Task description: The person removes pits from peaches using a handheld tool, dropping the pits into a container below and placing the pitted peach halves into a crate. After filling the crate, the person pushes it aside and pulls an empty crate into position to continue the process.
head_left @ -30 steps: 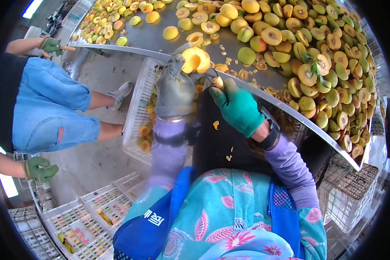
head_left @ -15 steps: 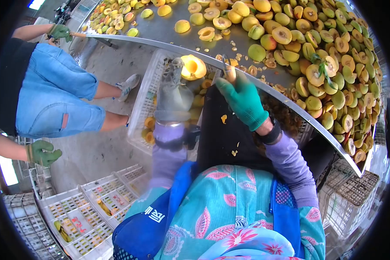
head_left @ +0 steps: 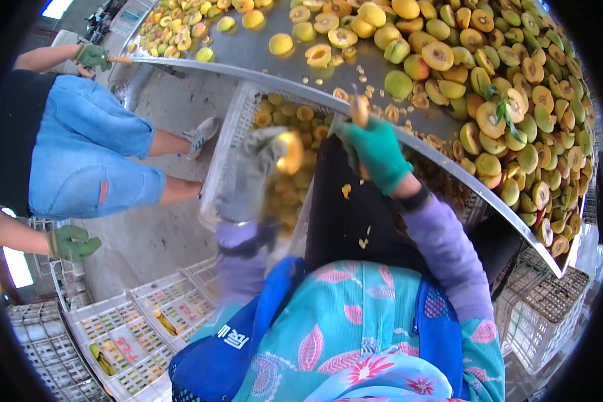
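Note:
My left hand (head_left: pixel 244 164), in a grey glove and smeared by motion, has its fingers on a yellow peach half (head_left: pixel 290 153). It hangs over a white plastic crate (head_left: pixel 216 157) that contains many more peach halves (head_left: pixel 285 194). My right hand (head_left: pixel 380 154), in a green glove, is wrapped round a wooden-handled pitting tool (head_left: pixel 360 110), its narrow metal end pointing up at the table's edge. Pale fruit scraps (head_left: pixel 346 191) cling to the dark cloth over my lap, just below that hand.
A metal table (head_left: pixel 261 47) bears a large heap of cut peaches (head_left: pixel 509 87) on the right and a smaller pile (head_left: pixel 181 27) at the far left. Its raised rim (head_left: pixel 442 157) curves before me. A co-worker in denim shorts (head_left: pixel 94 134) stands left. White crates (head_left: pixel 130 328) sit lower left.
My left hand has swung left and down, bringing the peach half from near the table rim to over the crate's middle. My right hand has hardly shifted, still gripping the tool.

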Demonstrator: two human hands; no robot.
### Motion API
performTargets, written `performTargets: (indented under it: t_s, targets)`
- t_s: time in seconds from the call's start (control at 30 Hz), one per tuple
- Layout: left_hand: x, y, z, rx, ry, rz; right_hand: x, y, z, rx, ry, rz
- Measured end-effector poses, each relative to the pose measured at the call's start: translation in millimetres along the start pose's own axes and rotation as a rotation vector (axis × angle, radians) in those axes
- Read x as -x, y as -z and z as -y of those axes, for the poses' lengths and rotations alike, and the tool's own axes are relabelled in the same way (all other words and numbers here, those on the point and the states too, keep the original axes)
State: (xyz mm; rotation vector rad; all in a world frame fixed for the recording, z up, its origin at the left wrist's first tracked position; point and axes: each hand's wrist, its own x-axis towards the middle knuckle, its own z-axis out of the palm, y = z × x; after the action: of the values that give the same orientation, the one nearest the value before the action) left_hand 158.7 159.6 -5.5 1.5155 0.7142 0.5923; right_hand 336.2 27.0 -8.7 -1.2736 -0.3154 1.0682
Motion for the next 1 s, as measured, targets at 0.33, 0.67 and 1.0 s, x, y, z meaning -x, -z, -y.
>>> performTargets:
  t_s: [0.33, 0.67, 1.0]
  targets:
    - [-290, -12, -4, -1.387, -0.244, -0.221, 28, 61, -1, 0.179, 0.045, -0.201]
    - [-181, -5, -5, 0.594, 0.031, 0.345, 34, 64, -6, 0.094, 0.034, -0.2]
    - [-76, -76, -33, 0.09, -0.388, 0.288, 59, 45, -20, 0.256, 0.21, -0.168]
